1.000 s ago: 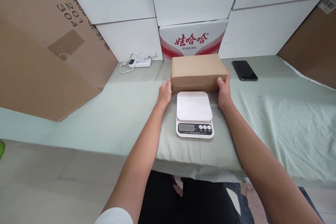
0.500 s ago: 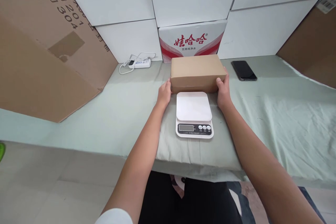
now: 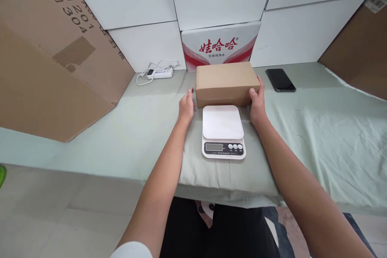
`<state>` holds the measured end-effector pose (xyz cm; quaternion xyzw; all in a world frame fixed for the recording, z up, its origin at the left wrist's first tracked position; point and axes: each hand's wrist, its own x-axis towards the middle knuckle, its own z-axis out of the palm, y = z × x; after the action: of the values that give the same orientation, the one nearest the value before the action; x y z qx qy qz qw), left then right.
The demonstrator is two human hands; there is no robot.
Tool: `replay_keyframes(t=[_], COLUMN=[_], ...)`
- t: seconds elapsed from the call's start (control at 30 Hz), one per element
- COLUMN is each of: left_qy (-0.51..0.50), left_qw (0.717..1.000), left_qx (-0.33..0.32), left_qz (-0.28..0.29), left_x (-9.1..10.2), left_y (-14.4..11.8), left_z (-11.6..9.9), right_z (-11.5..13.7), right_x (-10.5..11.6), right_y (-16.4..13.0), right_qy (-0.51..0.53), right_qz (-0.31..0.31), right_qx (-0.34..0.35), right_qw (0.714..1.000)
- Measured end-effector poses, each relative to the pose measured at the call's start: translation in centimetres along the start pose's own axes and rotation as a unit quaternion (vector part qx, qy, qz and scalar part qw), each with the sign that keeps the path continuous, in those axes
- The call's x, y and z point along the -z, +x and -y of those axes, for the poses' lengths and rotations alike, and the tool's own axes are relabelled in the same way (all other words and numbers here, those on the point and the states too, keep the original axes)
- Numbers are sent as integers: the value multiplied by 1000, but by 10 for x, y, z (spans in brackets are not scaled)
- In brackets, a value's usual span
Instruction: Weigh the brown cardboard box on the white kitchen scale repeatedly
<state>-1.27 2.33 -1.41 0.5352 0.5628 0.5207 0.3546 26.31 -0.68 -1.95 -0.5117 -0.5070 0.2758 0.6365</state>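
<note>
A closed brown cardboard box (image 3: 226, 84) rests on the cloth, right behind a white digital kitchen scale (image 3: 223, 131). The scale's plate is bare and its display looks blank. Just off the box's left side is my left hand (image 3: 186, 107), a small gap between them. Its fingers point forward and hold nothing that I can see; they are partly hidden behind the hand. At the box's right end, my right hand (image 3: 257, 102) keeps its thumb on the front face, with the fingers along the side.
Behind the box stands a white and red carton (image 3: 220, 44) against white panels. A black phone (image 3: 280, 80) lies to the right, a white power strip with a cable (image 3: 160, 73) to the left. Large cardboard pieces flank the cloth-covered table (image 3: 145, 129).
My left hand has come off the box's left side and shifted slightly left. The right hand stays on the box, which has hardly moved.
</note>
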Motion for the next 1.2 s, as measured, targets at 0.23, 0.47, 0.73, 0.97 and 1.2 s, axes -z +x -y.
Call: replay_keyframes(t=[0.23,0.47,0.73,0.97,1.2], left_qy=[24,23,28,64,56], left_qw=[999,999,998,992,991], left_qx=[2,-16,-62,-105,-116], left_qz=[45,37,4,21,17], left_x=[-2,-2,7,29,46], left_y=[-7,-8,-16,-56,-94], left_z=[-10,-12,-19,-28,-27], right_z=[3,11,29,56,52], right_x=[-4,-4,0,18,37], right_y=[-1,-2,-9,-39,-83], right_qy=[1,9,-28,-56,-73], right_qz=[-3,1,0,2,-10], right_qx=[3,39,93,119,118], right_qw=[1000,999,995,991,990])
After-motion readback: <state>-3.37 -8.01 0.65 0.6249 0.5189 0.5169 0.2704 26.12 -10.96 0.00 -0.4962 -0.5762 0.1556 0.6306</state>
